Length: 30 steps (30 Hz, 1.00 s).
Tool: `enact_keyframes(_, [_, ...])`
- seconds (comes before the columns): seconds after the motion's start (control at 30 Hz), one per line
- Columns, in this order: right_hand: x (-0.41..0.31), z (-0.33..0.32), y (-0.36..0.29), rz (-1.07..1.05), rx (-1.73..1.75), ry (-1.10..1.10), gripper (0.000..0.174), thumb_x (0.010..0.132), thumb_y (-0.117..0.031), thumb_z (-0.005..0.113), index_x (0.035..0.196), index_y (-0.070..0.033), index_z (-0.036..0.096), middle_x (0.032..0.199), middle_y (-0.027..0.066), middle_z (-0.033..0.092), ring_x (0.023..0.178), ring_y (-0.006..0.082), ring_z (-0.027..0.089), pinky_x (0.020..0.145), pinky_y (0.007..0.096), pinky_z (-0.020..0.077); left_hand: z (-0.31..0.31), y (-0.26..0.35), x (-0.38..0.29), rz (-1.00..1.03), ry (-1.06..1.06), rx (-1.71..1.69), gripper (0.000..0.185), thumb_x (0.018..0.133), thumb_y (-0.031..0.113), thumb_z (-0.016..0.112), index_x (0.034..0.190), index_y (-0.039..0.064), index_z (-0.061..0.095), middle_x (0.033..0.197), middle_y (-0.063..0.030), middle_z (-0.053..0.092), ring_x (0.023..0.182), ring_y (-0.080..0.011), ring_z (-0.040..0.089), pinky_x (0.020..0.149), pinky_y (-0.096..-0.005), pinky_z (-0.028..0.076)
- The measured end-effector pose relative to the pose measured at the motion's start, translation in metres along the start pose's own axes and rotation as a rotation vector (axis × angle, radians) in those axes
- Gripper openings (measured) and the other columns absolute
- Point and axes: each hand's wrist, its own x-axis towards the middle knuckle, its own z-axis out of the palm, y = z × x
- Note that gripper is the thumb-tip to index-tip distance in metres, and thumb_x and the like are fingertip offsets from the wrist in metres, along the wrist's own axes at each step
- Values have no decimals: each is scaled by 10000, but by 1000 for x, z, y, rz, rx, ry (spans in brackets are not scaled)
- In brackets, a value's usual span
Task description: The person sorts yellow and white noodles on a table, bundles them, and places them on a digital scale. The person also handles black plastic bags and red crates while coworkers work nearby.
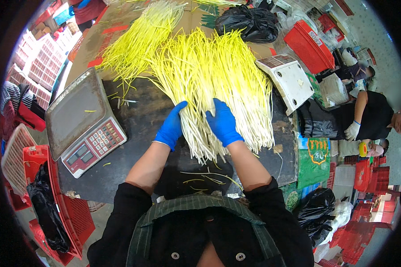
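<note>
A thick layer of yellow chives (200, 73) lies before me, its white stem ends toward me and yellow leaves away. My left hand (172, 126), in a blue glove, grips the left side of the nearest bunch; its fingers are partly hidden by the stems. On the other side of that bunch, my right hand (223, 124), also blue-gloved, holds the white stems, with more chives lying to its right. Another pile of yellow chives (142, 36) rests farther back to the left, on cardboard. The dark tabletop (137, 167) is under the nearer chives.
A digital scale (87, 123) stands at left, and a white scale (285, 80) at right shows its side. A black plastic bag (249, 23) sits at the back. Red crates (309, 46) stand beyond. At right is a co-worker (364, 113) with a gloved hand. Loose stems (209, 177) lie nearby.
</note>
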Motion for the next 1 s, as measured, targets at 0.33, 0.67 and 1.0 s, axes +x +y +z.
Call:
enact_keyframes(0.33, [-30, 7, -44, -186, 292, -130, 473, 875, -331, 603, 1239, -32, 554, 1061, 212, 602, 1002, 359, 580, 887, 419, 467, 9, 9, -21, 9, 102, 99, 426, 881, 205, 623, 1248, 10, 532, 1092, -172, 641, 920, -294, 635, 846, -407, 516])
enact_keyframes(0.67, [-13, 2, -15, -35, 66, -154, 455, 866, -338, 613, 1233, -71, 579, 1096, 175, 611, 951, 336, 619, 824, 404, 494, -4, 4, -11, -60, 121, 69, 450, 849, 222, 670, 1233, 11, 565, 1114, -142, 654, 951, -276, 648, 838, -384, 524])
enact_keyframes(1.0, [72, -84, 178, 606, 1373, 608, 215, 888, -201, 599, 1062, -83, 645, 957, 32, 642, 712, 154, 571, 649, 268, 469, 5, 38, -42, 291, 287, 1436, 491, 857, 320, 687, 1167, -52, 603, 1088, -143, 671, 962, -173, 628, 856, -319, 476])
